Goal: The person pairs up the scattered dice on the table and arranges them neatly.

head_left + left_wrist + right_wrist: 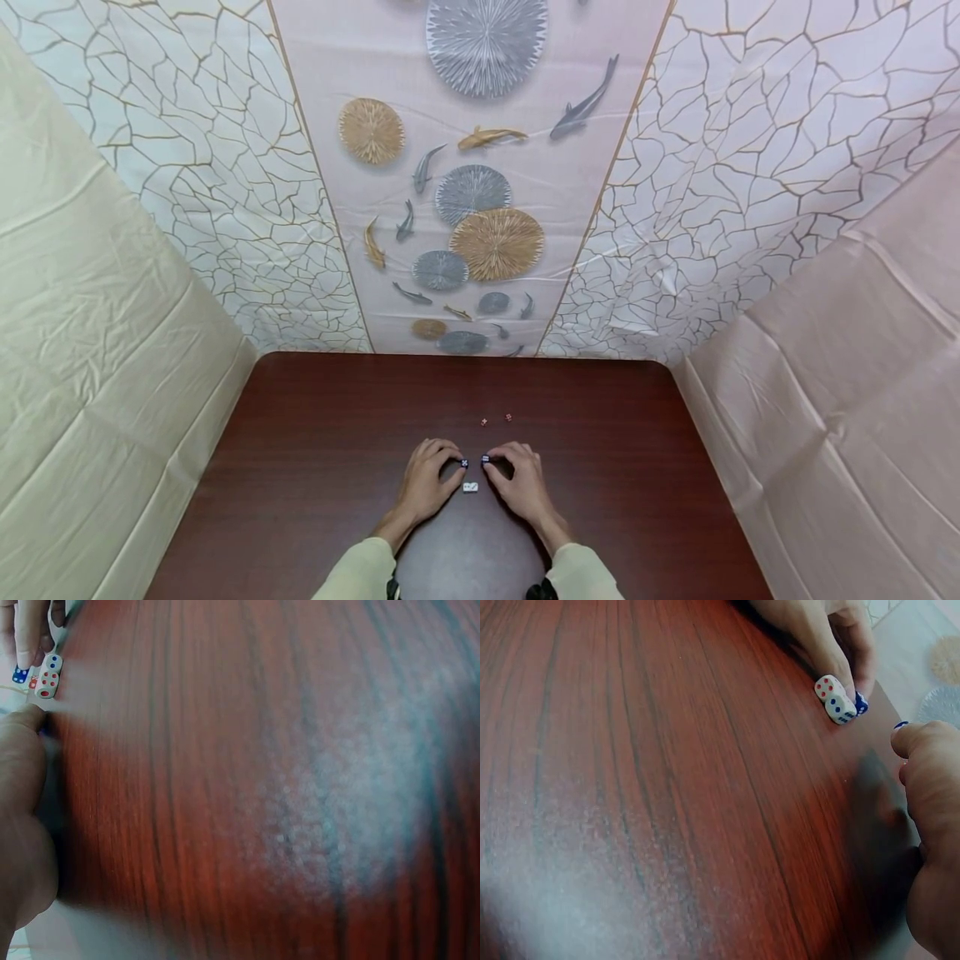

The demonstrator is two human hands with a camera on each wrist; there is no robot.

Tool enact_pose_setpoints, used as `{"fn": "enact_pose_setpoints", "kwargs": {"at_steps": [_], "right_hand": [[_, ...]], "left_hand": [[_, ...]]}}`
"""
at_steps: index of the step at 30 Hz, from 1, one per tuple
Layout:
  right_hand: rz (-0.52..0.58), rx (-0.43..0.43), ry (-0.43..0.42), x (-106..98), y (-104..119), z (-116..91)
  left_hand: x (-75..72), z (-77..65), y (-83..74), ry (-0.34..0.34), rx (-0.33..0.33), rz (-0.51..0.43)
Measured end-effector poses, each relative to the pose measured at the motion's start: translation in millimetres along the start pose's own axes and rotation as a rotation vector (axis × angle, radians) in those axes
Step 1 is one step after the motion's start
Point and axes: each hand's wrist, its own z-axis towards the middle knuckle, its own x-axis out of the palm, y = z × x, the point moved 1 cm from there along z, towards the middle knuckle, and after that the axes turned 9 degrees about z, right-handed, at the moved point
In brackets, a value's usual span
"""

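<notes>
In the head view my left hand [426,485] pinches a dark blue die [464,463] between thumb and fingers. Opposite it, my right hand [522,485] pinches another blue die [485,459], a small gap apart from the first. Two white dice [470,487] sit side by side on the table, nearer to me and between the thumbs. Their red and blue pips show in the right wrist view, beside the left hand [817,634]. The right hand [939,825] mostly hides its blue die [901,725] there.
Farther back on the dark red-brown wooden table [337,408] lie two small red dice, one on the left [483,422] and one on the right [508,417]. A patterned cloth [465,308] hangs behind the table, and plain beige cloths flank both sides.
</notes>
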Motion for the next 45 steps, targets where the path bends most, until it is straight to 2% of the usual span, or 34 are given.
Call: {"fn": "enact_pose_setpoints", "kwargs": {"at_steps": [5,13,22,31,45], "right_hand": [[-0.008,-0.017,0.032,3,3,2],[-0.024,0.009,0.076,9,2,4],[-0.058,0.029,0.085,13,0,5],[-0.090,0.007,0.083,14,1,4],[-0.117,-0.003,0.086,14,1,3]], "left_hand": [[0.2,0.0,0.4,-0.005,0.008,-0.002],[0.8,-1.1,1.3,0.001,0.005,0.012],[2.2,-0.8,2.0,-0.013,0.018,0.010],[2.6,-0.3,0.5,-0.035,0.030,0.037],[-0.9,0.6,-0.1,0.016,0.011,-0.017]]}}
